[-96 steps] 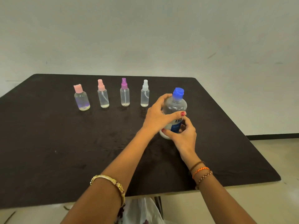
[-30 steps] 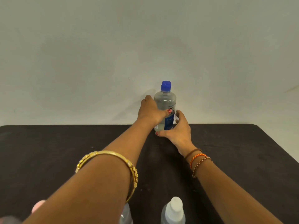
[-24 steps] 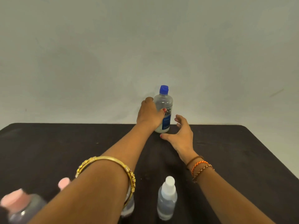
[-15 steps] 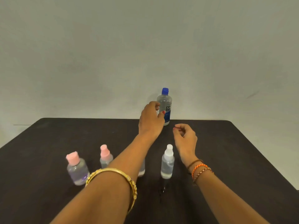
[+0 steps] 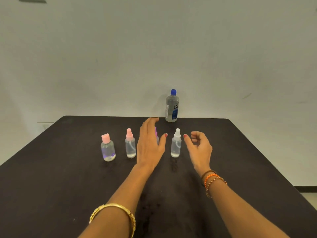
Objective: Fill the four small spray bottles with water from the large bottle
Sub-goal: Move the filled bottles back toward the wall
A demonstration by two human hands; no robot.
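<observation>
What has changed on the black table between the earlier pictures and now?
The large clear bottle with the blue cap was pushed away from the person to the table's far edge, and both hands let go of it. The left hand and right hand have drawn back, empty, to either side of the white-capped small spray bottle. The four small bottles kept their row on the black table, caps on.

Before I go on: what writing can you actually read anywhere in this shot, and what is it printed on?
"re-nu": dark letters on the label of the large bottle at the far table edge.
Blue panel below it: print too small to read.
White strip on that label's left side: fine print or barcode, unreadable.
Flip-cap bottle: purple marking, no legible words.
Other small bottles: no text visible.
</observation>
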